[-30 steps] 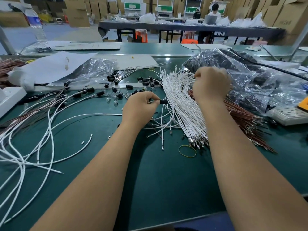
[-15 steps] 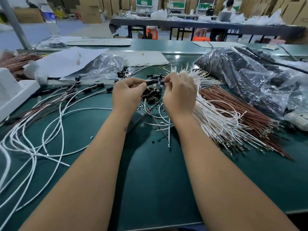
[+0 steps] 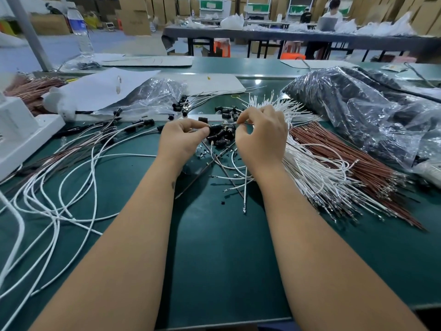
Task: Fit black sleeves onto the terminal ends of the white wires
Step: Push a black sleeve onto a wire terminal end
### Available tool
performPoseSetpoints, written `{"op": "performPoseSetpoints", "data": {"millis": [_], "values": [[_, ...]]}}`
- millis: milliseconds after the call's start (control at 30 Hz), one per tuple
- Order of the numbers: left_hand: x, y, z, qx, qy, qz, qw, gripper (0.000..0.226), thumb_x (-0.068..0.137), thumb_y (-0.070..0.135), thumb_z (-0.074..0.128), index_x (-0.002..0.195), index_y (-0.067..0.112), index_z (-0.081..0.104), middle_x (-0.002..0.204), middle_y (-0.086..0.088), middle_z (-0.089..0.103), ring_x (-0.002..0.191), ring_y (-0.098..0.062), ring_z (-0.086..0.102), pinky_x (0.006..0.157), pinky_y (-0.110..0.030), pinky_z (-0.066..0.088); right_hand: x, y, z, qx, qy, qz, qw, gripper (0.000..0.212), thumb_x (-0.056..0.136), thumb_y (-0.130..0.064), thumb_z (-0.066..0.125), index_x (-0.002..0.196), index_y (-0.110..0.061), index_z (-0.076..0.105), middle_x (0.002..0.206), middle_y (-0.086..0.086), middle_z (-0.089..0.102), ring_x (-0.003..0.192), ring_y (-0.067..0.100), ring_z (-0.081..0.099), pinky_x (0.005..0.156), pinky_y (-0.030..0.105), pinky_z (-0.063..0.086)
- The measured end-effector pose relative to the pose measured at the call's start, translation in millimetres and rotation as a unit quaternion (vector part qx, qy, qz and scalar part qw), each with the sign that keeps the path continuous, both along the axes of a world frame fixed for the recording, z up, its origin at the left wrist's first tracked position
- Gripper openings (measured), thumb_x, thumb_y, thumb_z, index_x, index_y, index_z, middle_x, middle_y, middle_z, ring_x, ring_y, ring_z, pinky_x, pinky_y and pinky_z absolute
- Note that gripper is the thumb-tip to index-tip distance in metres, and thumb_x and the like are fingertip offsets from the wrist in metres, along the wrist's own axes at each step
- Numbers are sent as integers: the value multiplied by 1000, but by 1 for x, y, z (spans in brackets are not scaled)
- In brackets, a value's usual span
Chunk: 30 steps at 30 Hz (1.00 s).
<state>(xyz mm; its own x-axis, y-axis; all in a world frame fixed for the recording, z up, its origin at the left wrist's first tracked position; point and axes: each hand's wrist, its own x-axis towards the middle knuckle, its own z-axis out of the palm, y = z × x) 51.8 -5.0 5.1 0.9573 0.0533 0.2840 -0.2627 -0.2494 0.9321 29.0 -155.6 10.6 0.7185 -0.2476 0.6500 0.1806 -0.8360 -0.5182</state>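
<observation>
Above the counter (image 3: 214, 247), the left hand (image 3: 181, 139) pinches a black sleeve (image 3: 216, 128); the right hand (image 3: 261, 137), now brought across from the white wire bundle (image 3: 307, 163), pinches one wire's terminal end (image 3: 243, 124) (insertion appears imminent). Loose sleeves (image 3: 222, 137) lie beneath.

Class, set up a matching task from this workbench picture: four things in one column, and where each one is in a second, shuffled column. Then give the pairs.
Things
1. black sleeve
2. brown wires
3. water bottle
4. rubber band

Places
A. far left, standing upright
B. pinched in the left hand
C. right of the white wire bundle
D. flat on the bench beyond the hands

Pairs: 1-B, 2-C, 3-A, 4-D
</observation>
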Motion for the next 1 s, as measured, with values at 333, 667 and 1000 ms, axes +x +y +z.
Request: {"op": "performPoseSetpoints", "data": {"millis": [333,667,1000], "values": [[-2,-2,-1,-9,6,-33,999,6,84,14,71,81,20,72,54,7,47,53,-8,42,50,-10,37,3,1,-3,-20,29,44,998,18,84,-9,57,86,-22,68,84,-5,48,87,15,40,79,28,30],[-3,-1,0,2,8,-38,999,7,84,19,72,78,23,72,65,7,62,61,-5,53,57,-9,44,4,0,-2,-31,35,63,997,32,87,6,49,96,-15,71,93,1,55,93,18,44,83,30,33],[-6,-6,3,21,-19,-24,999,17,84,8,68,77,23,70,69,5,67,60,-1,58,62,-13,46,-2,10,0,-4,18,139,990,39,85,9,51,119,-5,63,98,7,62,96,22,55,89,30,44]]}}
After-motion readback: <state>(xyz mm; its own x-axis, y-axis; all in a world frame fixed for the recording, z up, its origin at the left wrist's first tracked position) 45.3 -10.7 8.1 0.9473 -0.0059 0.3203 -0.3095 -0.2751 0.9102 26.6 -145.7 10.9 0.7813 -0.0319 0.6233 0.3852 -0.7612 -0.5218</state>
